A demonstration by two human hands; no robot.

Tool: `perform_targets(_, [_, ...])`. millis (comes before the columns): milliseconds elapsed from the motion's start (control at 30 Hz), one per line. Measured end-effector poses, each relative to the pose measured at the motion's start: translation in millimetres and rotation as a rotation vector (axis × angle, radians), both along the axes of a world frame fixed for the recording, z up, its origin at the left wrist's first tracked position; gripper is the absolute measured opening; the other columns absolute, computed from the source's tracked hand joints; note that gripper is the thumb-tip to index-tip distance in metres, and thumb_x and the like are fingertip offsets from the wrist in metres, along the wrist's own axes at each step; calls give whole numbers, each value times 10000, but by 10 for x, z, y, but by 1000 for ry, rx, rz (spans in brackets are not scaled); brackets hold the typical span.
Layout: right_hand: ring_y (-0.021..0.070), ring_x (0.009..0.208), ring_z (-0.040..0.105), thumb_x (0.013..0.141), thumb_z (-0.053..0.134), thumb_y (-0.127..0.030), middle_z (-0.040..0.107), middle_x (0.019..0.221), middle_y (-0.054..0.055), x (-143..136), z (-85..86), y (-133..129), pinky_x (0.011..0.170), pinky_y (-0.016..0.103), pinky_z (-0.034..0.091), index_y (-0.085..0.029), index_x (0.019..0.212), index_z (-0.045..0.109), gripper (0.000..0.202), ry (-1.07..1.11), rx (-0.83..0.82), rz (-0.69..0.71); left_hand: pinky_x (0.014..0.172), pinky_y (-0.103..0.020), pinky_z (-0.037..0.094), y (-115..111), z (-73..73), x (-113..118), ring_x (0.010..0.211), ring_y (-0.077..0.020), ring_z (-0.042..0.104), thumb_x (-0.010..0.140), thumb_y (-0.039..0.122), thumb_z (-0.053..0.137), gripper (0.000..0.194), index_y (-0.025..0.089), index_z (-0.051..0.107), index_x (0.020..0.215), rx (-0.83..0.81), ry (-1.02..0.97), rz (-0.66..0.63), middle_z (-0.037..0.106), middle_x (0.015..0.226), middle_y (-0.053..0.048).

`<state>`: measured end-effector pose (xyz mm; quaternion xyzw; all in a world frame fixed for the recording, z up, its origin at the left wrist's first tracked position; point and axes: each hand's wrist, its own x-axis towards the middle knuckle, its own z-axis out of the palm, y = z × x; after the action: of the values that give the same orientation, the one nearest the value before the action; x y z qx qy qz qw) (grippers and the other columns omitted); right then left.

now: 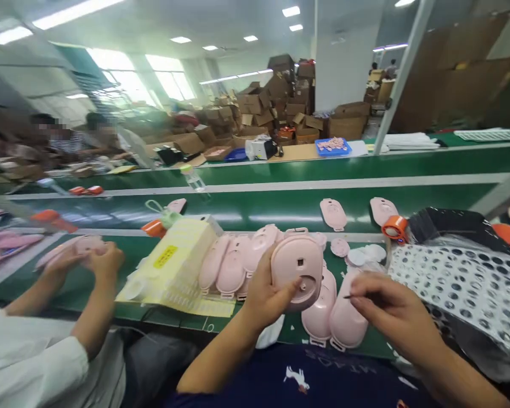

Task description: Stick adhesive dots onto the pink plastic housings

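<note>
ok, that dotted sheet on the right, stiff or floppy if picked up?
The dotted sheet is probably floppy: it rumples and drapes over the bench edge. Likely light, since it looks thin and glossy. Possibly slippery, given that sheen.

My left hand [267, 294] covers the lower left of the pink shell [297, 271], so that corner's hidden. Whatever thin dark thing my right hand [389, 311] pinches beside the shell is too small to tell. Left of the shell, my neighbour's hands [94, 260] are blurred around another pink piece.
</note>
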<state>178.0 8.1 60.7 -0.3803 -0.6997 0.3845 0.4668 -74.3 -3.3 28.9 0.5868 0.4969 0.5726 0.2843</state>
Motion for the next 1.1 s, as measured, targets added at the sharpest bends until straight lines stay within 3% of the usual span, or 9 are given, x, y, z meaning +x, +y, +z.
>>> perform_targets(67, [176, 711, 689, 836, 721, -322, 729, 768, 36, -184, 192, 11, 663, 287, 590, -239, 810, 728, 87, 29, -11, 44, 1141, -451, 429, -13, -26, 197, 1273, -329, 599, 799, 347, 777, 651, 196, 530, 1382, -12, 7, -57, 634, 1368, -141])
perform_targets(133, [150, 698, 667, 833, 712, -277, 703, 771, 10, -315, 260, 26, 646, 270, 574, -239, 887, 675, 75, 98, -60, 41, 1126, -458, 446, -22, -36, 296, 1264, -338, 609, 799, 339, 774, 652, 187, 527, 1383, -4, 27, -74, 634, 1371, -151])
perform_targets(233, [121, 691, 637, 831, 714, -251, 646, 761, -32, -400, 218, 20, 635, 245, 559, -259, 989, 569, 214, 218, -126, 21, 1122, -467, 457, -37, -32, 326, 1260, -342, 619, 794, 324, 779, 655, 184, 522, 1380, 1, 88, -71, 640, 1368, -159])
perform_targets(400, [112, 692, 636, 824, 727, -254, 625, 757, -53, -414, 119, 14, 645, 243, 550, -266, 961, 483, 281, 255, -202, 10, 1123, -454, 459, -77, -48, 319, 1259, -339, 625, 814, 332, 771, 657, 191, 506, 1399, 3, 166, -50, 661, 1347, -146])
perform_targets(567, [106, 667, 630, 806, 718, -184, 629, 739, -63, -431, 111, 24, 632, 232, 537, -266, 948, 463, 303, 309, -219, 21, 1085, -436, 495, -98, -101, 316, 1221, -337, 652, 829, 353, 773, 649, 190, 512, 1400, 36, 223, -16, 671, 1330, -149])
perform_targets(733, [93, 672, 627, 794, 699, -140, 633, 746, -59, -429, 103, 8, 635, 216, 534, -257, 910, 474, 279, 308, -242, 0, 917, -389, 590, -71, -111, 310, 1082, -281, 721, 903, 362, 703, 657, 208, 416, 1474, 234, 381, -12, 699, 1270, -132])
perform_targets(1100, [113, 635, 601, 784, 691, -237, 586, 703, -63, -434, 68, 25, 596, 243, 505, -257, 842, 423, 275, 282, -297, -39, 787, -342, 641, -121, -50, 376, 945, -250, 766, 969, 384, 609, 607, 186, 362, 1487, 327, 618, 98, 738, 1142, -125])
